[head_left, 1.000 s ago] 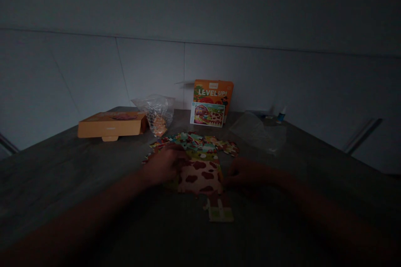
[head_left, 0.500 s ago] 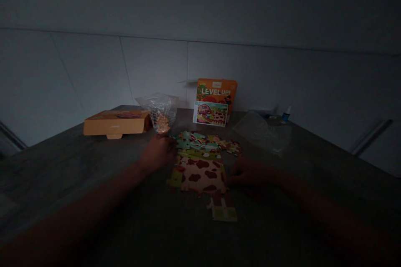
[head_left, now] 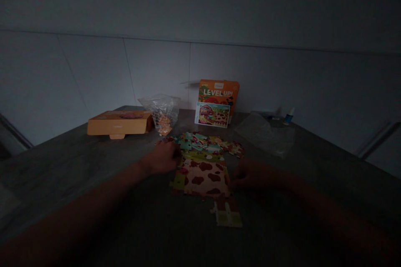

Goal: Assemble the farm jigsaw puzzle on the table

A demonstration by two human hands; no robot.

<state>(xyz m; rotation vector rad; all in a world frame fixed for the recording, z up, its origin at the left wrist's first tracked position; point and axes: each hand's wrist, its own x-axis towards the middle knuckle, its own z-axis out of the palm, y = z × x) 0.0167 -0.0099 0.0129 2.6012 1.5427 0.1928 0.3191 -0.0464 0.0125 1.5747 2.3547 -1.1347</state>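
A partly joined puzzle with brown-patched pink and green areas lies flat on the dark table. Joined to or touching its lower right edge is a fence section. Loose pieces are heaped along its top edge. My left hand rests at the upper left of the puzzle, beside the heap, fingers curled and dim. At the puzzle's right edge is my right hand, its fingers bent in shadow. Whether either hand holds a piece cannot be made out.
An orange box lies at the back left, beside a clear bag with orange contents. Behind the heap, a picture card leans on an upright orange box. Further right are a flat clear bag and a small blue bottle.
The whole view has shifted slightly, so things appear a little further right and lower. My left hand has turned a little beside the heap. My right hand stays at the puzzle's right edge.
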